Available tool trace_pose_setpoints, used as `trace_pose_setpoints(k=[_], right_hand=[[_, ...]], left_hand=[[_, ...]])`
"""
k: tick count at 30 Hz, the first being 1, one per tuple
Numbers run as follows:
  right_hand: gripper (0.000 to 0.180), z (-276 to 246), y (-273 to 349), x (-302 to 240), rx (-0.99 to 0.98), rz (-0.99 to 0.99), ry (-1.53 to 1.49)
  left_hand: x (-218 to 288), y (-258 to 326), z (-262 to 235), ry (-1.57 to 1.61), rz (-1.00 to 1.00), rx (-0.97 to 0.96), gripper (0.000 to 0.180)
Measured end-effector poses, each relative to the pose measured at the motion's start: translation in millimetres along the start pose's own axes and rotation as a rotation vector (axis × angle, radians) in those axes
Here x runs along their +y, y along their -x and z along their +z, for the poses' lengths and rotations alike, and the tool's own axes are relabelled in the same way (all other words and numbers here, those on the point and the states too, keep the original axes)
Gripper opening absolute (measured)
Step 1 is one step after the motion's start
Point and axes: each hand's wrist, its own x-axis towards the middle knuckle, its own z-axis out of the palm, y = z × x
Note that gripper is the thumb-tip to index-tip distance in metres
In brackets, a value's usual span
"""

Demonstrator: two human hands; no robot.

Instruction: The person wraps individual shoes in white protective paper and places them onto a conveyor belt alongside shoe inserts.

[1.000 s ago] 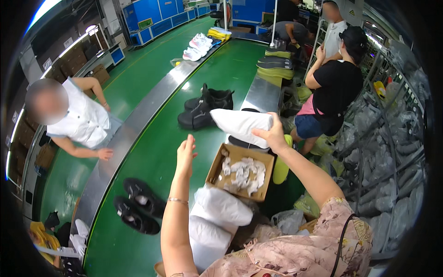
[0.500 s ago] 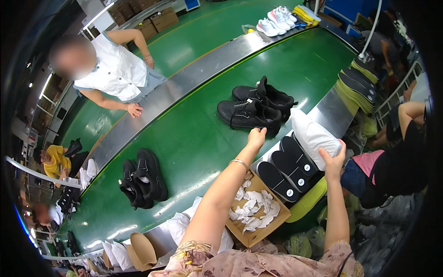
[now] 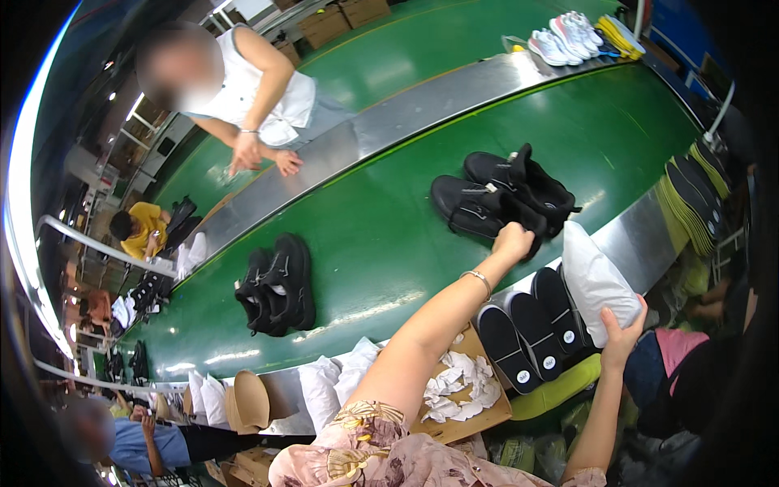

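- Nearest, a shallow cardboard box [image 3: 479, 418] holds crumpled white paper wads [image 3: 458, 390], loose and wrinkled.
- Just beside the box, three dark insoles [image 3: 531, 329] lie side by side, flat and oval, each with a small round sticker near the heel; they rest on a yellow-green pad [image 3: 560, 390].
- The right hand [image 3: 623, 337] is clamped on a white bag [image 3: 596, 284], soft, pillow-like and smooth, standing tilted against the insoles.
- To the left, along the near steel edge, more white bags [image 3: 324, 390] sit in a row, next to a tan curved piece of cardboard [image 3: 251, 398].
- The left hand [image 3: 513, 241] reaches out over the green worktop [image 3: 381, 235], fingers curled on the heel of the nearest of a pair of black shoes [image 3: 503, 199]; whether it grips fully I cannot tell.
- The hands are well apart.
- Farther left on the worktop, a second black pair [image 3: 277, 284] lies matte, with thick soles.
- Across the belt, another person's hands [image 3: 260, 154] are together over the steel rail [image 3: 389, 122].
- At the far end, white sneakers [image 3: 564, 36] lie grouped.
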Motion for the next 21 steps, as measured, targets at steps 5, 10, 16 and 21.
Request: trace_pose_setpoints(k=[5,10,16,21], right_hand=[[0.06,-1.0,-4.9,10.7,0.001,0.021,0.032],[0.057,-2.1,-6.9,16.8,-0.008,0.002,0.089],[0.056,1.2,-10.1,18.8,-0.021,0.014,0.04],[0.057,5.1,-11.6,15.9,-0.051,0.023,0.047]], left_hand=[[74.7,-17.5,-30.2,0.695,-0.038,-0.2,0.024],[87.7,-41.9,-81.0,0.428,0.461,0.179,0.081],[33.6,0.8,-64.5,-0.245,0.273,0.344,0.072],[7.6,4.3,-58.4,-0.302,0.159,0.383,0.075]])
